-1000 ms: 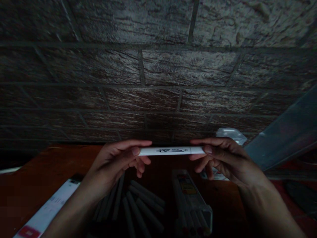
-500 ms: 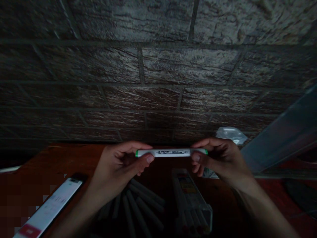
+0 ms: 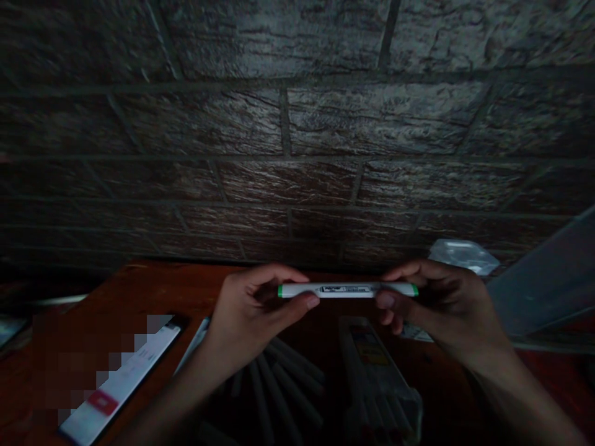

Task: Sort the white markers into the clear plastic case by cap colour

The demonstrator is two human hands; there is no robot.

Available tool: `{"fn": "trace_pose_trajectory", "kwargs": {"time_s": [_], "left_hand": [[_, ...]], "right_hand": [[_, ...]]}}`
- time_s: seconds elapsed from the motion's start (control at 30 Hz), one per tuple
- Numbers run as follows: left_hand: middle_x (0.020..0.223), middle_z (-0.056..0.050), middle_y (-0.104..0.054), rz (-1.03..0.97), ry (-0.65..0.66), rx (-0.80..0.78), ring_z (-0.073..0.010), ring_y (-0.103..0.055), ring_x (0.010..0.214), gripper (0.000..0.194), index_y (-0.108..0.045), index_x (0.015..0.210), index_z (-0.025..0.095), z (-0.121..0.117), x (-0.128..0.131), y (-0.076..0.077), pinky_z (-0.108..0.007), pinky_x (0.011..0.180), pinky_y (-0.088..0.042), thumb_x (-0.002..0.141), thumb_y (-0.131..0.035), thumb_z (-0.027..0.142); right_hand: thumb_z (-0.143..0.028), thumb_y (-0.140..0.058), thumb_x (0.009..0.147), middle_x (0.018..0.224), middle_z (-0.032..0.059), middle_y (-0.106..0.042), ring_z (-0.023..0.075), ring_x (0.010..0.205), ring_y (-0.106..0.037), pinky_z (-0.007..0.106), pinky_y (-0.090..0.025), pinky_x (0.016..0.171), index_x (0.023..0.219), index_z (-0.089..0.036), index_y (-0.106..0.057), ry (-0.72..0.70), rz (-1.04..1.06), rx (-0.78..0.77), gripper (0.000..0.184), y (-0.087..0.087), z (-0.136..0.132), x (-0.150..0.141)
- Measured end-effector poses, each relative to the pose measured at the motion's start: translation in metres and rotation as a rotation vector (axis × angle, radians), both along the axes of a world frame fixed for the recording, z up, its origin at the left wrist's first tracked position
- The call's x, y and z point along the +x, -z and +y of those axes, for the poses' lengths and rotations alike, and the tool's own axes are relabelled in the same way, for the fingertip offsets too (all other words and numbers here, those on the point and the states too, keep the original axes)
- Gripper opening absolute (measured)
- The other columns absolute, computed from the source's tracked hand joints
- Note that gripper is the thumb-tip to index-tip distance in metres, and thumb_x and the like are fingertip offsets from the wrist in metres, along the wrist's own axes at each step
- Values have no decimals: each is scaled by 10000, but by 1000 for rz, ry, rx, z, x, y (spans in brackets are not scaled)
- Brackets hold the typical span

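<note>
I hold a white marker (image 3: 346,290) with green ends level in front of me, above a reddish-brown table (image 3: 153,291). My left hand (image 3: 253,310) pinches its left end between thumb and fingers. My right hand (image 3: 434,303) pinches its right end the same way. A black printed label runs along the marker's middle. Below my hands, several pale markers (image 3: 283,384) lie loose on the table. Beside them lies a clear plastic marker case (image 3: 379,378).
A dark brick wall (image 3: 297,124) stands close behind the table. A phone (image 3: 123,378) with a lit screen lies at the lower left. A crumpled clear wrapper (image 3: 462,255) sits by the wall on the right, and a translucent sheet (image 3: 548,279) leans at the far right.
My fingers have shifted along the marker, uncovering its green ends. The view has swung a little left, so hands and marker sit further right in the frame.
</note>
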State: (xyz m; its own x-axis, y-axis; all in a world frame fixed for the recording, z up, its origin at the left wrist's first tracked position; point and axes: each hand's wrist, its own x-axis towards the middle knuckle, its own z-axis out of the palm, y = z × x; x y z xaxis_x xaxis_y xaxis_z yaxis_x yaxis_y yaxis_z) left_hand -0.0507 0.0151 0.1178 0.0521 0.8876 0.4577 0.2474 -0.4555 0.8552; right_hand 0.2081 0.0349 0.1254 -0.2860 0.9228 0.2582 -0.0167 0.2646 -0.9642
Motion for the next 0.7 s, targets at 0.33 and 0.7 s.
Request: {"fn": "trace_pose_trajectory", "kwargs": {"time_s": [0.33,0.7], "left_hand": [[670,0,-747,-1,83,-126,-92,-666,538,184,-822,1044,222,2,-16,-8,-137,527,-521,863,-798,249],[848,-68,-794,-272,245,-345,-111,-680,614,213,-823,1135,256,3,-28,-4,-188,602,-561,943,-750,311]], "right_hand": [[-231,-794,917,831,75,-801,167,589,-757,199,-622,489,1047,-182,-781,-153,143,-135,139,3,4,7],[-277,-820,890,846,90,-810,163,552,-741,183,-595,460,1077,-216,-837,-205,249,-240,198,-7,3,11]]}}
